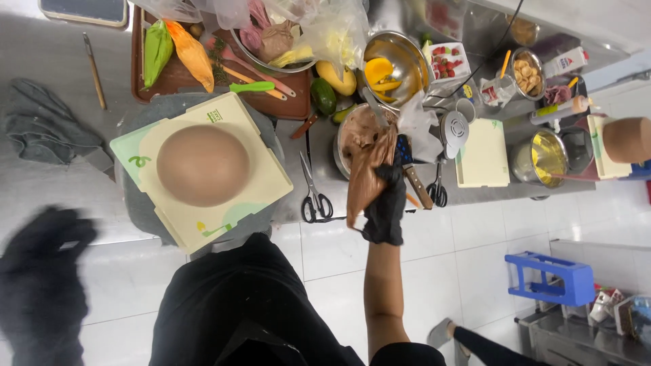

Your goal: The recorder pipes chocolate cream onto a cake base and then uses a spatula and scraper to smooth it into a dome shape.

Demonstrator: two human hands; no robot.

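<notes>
Right hand (385, 207), in a black glove, was clamped tight on a brown piping bag (369, 169) full of chocolate cream. That bag hung over the near edge of the steel bench (54, 176), just beside a metal bowl of chocolate cream (356, 132). Left hand (42, 271), also in a black glove, was blurry at the near left, off the bench, and held nothing; its fingers looked a little apart, but I could not tell for sure.

A smooth brown dome cake (202, 165) sat on a cream square board (251, 196) to the left of the bag. Black scissors (313, 193) lay between the board and the bag. Farther away sat a shiny bowl with yellow fruit slices (393, 64), a green avocado (323, 96) and a wooden tray (173, 78) with green and orange piping bags. A grey cloth (44, 125) lay at the far left. A blue stool (553, 278) stood on the white floor at the right.
</notes>
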